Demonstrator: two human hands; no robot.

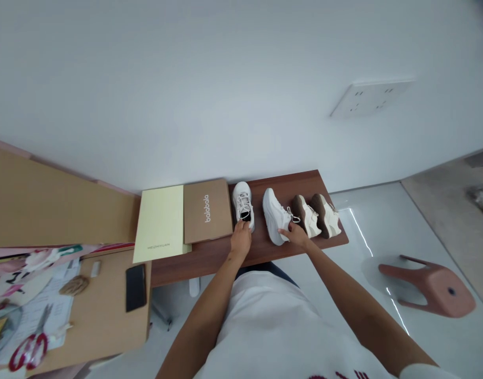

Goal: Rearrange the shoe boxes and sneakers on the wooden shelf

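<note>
Steadying the upright shoe (243, 199) with my left hand (241, 239) and the tilted shoe (275, 213) with my right hand (295, 234): that, I judge, is the step in hand, a two-handed hold on the white pair. Both shoes are at the bench (308, 180), toes toward the wall (166, 95), with a gap between them. The left fingers are closed over the heel of the upright shoe, which sits just beside the brown box (213, 210); the yellow box (160, 218) is farther left. The right fingers are clamped on the heel end of the tilted shoe, thumb across its side, near the loose laces (292, 215). Its sole is turned left, and from here I cannot tell whether it bears on the bench or hangs just above.

To my right, the beige shoes (323, 216) seem to lie on their sides, brown soles facing left. The nearer one is so close to my right hand that I cannot tell whether they touch.

As I read it, the next move calls for a firm right grip, a slow wrist and a light left hold. A wide swing right could knock the beige shoes; a careless push left could drive the upright shoe into the brown box.
</note>
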